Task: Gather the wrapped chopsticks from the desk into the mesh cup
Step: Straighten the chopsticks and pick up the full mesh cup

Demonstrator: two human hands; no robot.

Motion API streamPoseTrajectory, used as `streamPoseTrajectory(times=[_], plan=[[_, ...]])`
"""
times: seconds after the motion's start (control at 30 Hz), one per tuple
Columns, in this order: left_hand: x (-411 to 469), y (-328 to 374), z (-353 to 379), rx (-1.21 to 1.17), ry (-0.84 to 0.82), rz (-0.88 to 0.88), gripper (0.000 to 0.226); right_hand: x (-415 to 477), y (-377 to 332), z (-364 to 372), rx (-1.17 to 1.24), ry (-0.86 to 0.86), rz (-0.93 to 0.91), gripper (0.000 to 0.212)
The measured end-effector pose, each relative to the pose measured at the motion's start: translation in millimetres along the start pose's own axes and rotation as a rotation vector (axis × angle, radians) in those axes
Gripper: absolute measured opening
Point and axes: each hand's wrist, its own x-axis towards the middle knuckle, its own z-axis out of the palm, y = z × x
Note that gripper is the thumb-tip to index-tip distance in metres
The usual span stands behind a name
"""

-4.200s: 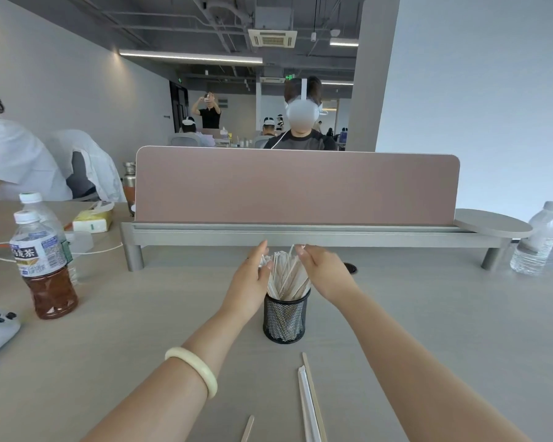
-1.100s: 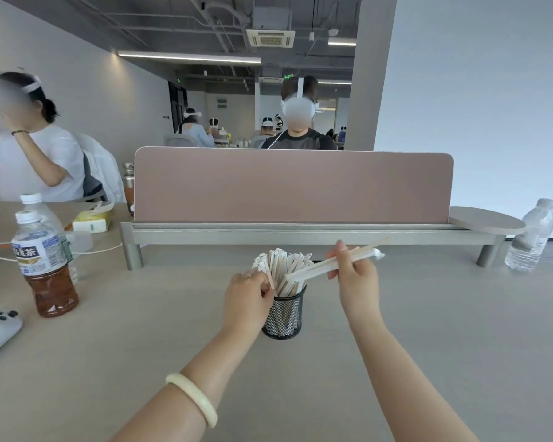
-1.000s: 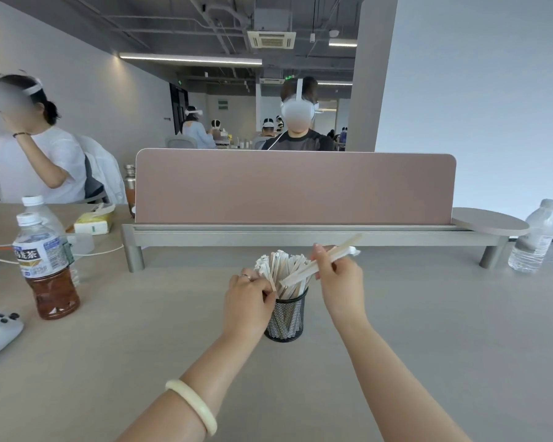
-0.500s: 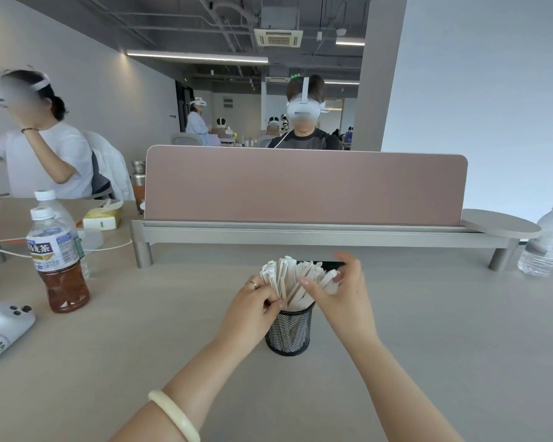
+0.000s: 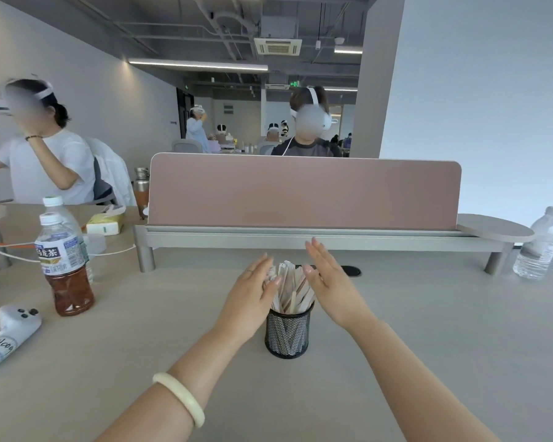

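the black mesh cup (image 5: 287, 331) is seen standing upright on the pale worktop (image 5: 428, 346), just below the centre of the frame. the wrapped chopsticks (image 5: 289, 287) are seen bundled inside the cup, their upper ends fanned out above the rim.

the left hand (image 5: 251, 298) is positioned against the left side of the bundle. its grip is flat and open, with the fingers extended and held together; nothing is held. the fingertips (image 5: 270, 277) of this hand are seen touching the outer wrappers. a pale bangle (image 5: 179, 398) is worn on the left wrist, in the lower part of the frame.

the right hand (image 5: 331, 288) is positioned at the right side of the bundle. its grip is likewise wide and flat, with nothing held. its thumb is placed at the edge of the wrappers; whether contact is made cannot be told.

a tea bottle (image 5: 63, 266) is located at the left of the frame, with a white controller (image 5: 8, 334) below it. a water bottle (image 5: 538, 244) is located at the right edge, well apart from the cup. a pink divider panel (image 5: 304, 193) is mounted across the middle of the frame.
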Motion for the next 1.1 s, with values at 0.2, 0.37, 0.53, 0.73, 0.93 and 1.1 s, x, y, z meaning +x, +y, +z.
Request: streamPoseTrajectory(times=[0.2, 0.37, 0.53, 0.73, 0.93, 1.1], plan=[[-2.2, -3.2, 6.0, -0.128, -0.150, -0.047, 0.055, 0.5, -2.0, 10.0, 0.057, -0.153, 0.101, 0.049], [-13.8, -18.1, -2.8, -0.389, -0.105, -0.148, 0.078, -18.3, 15.4, -5.1, 0.501, -0.024, 0.264, 0.058], [-25.0, -46.1, 11.4, -0.423, -0.291, -0.284, 0.123, -41.3, 52.6, 18.6, 0.423, -0.343, 0.304, 0.107], [-28.0, -41.4, 25.8, -0.465, -0.200, -0.231, 0.060, -37.1, 43.3, 35.1, 0.370, -0.200, 0.228, 0.063], [-23.2, -15.5, 40.8, -0.489, -0.155, -0.175, 0.046, -55.6, 50.1, 4.6, 0.313, -0.041, 0.231, 0.070], [0.9, 37.9, 84.5, -0.539, -0.191, -0.110, 0.046, -65.0, 74.8, -54.7, 0.294, 0.053, 0.250, 0.066]])
